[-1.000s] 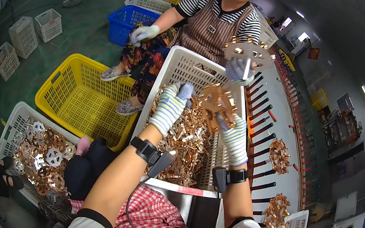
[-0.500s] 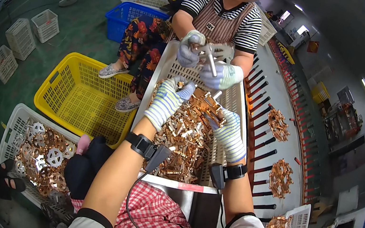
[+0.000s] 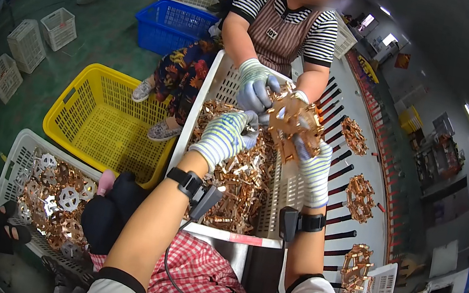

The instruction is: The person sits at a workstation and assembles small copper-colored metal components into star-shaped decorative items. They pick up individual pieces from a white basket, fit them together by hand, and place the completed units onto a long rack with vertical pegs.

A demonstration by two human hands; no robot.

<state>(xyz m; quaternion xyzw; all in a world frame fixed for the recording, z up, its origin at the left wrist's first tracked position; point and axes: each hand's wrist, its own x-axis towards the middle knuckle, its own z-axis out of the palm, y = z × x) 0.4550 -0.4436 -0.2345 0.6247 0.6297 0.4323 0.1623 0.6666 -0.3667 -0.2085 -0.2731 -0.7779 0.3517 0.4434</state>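
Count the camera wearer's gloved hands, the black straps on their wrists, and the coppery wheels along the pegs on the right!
Left hand and right hand, both gloved: 2
Black wrist straps: 2
Coppery wheels along the pegs: 3
Total: 7

Coppery toothed wheel, blurred, raised; loose coppery pieces heaped below
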